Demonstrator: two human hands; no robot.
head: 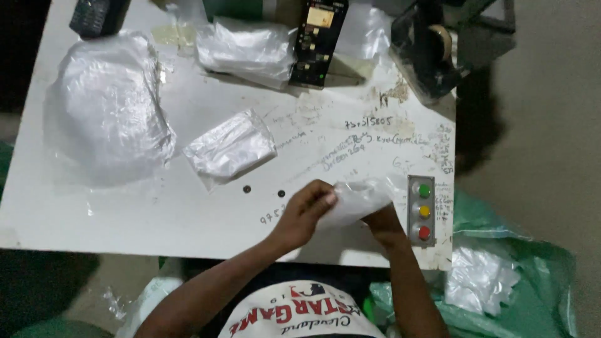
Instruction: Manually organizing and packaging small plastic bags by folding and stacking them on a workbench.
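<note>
I see my left hand (305,213) and right hand (383,220) both pinching one clear plastic bag (358,199) above the white table (188,219), while a filled packet (230,148) and a bag heap (106,106) already lie there.

Both bare forearms come up from the bottom edge of the frame and converge just below centre, elbows out of sight. The left hand (305,215) sits at lower centre with the wrist bent, knuckles up and fingers curled in, thumb and fingertips pinched together at its upper right. The right hand (383,223) is close beside it, a little to the right and mostly turned away, its fingers folded under and closed, the forearm running almost straight down to the lower edge.
</note>
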